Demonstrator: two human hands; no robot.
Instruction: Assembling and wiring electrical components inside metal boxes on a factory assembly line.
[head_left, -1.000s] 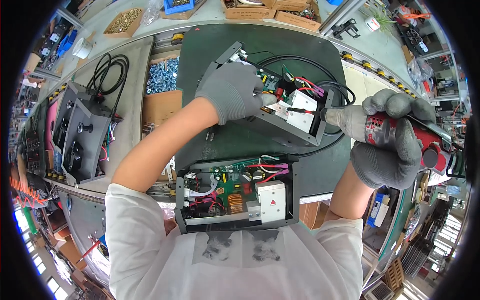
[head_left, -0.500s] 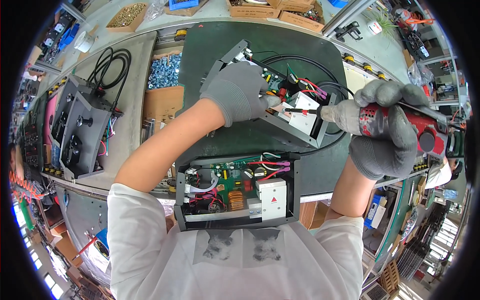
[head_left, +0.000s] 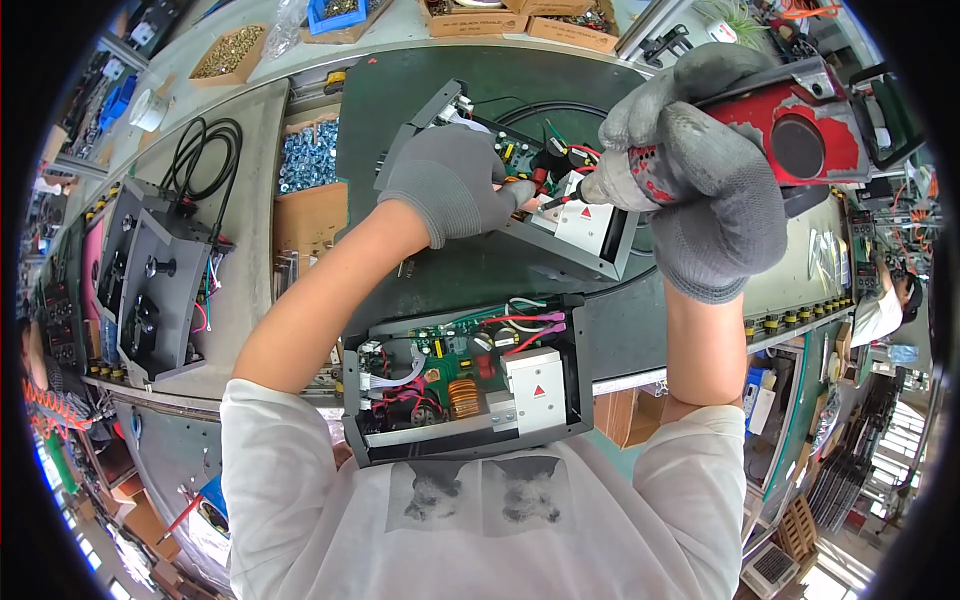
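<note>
- Two gloved hands are in view; we find both at work about the upper housing [head_left: 565, 246], an open dark-gray box with circuitry inside.
- We note the upper housing lying at a slant on the green mat [head_left: 450, 278], beyond the lower housing [head_left: 480, 440].
- The right hand [head_left: 712, 165] is closed firmly around a red power driver [head_left: 825, 125], its nose directed leftward.
- We see the driver's bit [head_left: 562, 200] reaching over the white plate [head_left: 592, 230], its tip just beside the left thumb; contact with a fastener is too small to confirm.
- The left hand [head_left: 445, 180] lies over the upper housing, fingers curled; we cannot tell whether it pinches anything.
- We record the lower housing at the near bench edge, beside the person's torso, with a copper coil [head_left: 463, 398] exposed.
- To the left we list a carton of bluish fasteners [head_left: 308, 158] and, farther left, a gray panel assembly [head_left: 170, 295] with a black cable [head_left: 237, 190].
</note>
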